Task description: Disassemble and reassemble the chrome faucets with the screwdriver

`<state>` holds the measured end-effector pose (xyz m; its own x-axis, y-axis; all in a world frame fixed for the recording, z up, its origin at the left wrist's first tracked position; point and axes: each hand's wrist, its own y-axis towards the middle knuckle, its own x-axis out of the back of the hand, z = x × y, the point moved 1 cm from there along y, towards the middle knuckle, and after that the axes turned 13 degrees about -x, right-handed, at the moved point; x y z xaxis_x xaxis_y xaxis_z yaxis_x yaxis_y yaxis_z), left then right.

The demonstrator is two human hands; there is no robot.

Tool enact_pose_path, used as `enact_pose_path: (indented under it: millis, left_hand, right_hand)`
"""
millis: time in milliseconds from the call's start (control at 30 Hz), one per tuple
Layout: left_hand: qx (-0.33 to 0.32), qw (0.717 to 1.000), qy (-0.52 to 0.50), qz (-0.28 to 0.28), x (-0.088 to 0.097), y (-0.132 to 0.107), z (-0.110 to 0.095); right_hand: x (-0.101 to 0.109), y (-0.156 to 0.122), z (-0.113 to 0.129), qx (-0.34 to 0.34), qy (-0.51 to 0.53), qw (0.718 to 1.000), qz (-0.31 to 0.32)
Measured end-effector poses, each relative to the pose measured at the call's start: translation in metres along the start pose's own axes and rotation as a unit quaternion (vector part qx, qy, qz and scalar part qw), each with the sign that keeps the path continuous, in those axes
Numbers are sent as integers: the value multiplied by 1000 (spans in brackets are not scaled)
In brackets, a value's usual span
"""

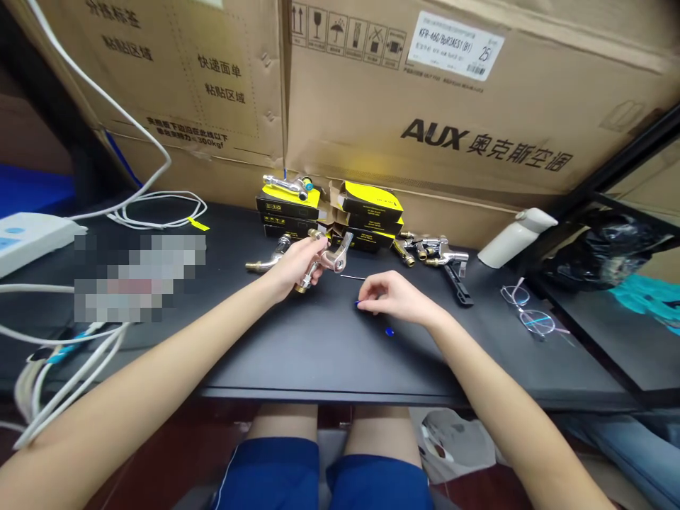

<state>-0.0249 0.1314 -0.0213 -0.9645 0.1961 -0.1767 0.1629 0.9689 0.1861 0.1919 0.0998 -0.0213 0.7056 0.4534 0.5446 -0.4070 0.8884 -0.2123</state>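
Note:
My left hand (297, 265) is closed around a chrome and brass faucet (332, 256), held just above the black table (319, 354). My right hand (393, 297) rests on the table with its fingers curled down over a small blue piece (358, 304). A thin metal pin (353, 277) lies between the two hands. Another small blue bit (389, 331) lies on the table near my right wrist. A second faucet (268, 259) lies just left of my left hand.
Yellow and black boxes (366, 212) are stacked at the back, one with a faucet (290, 185) on top. More faucets (433, 251), a black tool (457, 285), a white bottle (513, 237) and glasses (531, 312) lie right. White cables (159, 212) run left. Large cardboard cartons (451, 106) stand behind.

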Motion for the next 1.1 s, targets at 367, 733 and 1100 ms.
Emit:
enact_pose_path:
  millis: [367, 733, 1100]
  left_hand:
    - [30, 996, -21, 88, -12, -12, 7]
    - [116, 985, -125, 31, -19, -14, 6]
    - [-5, 988, 89, 125, 1, 0, 3]
  right_hand:
    - [-22, -2, 9, 172, 154, 951, -208]
    - [-36, -1, 5, 339, -77, 869, -351]
    - [-21, -1, 10, 309, -69, 885, -341]
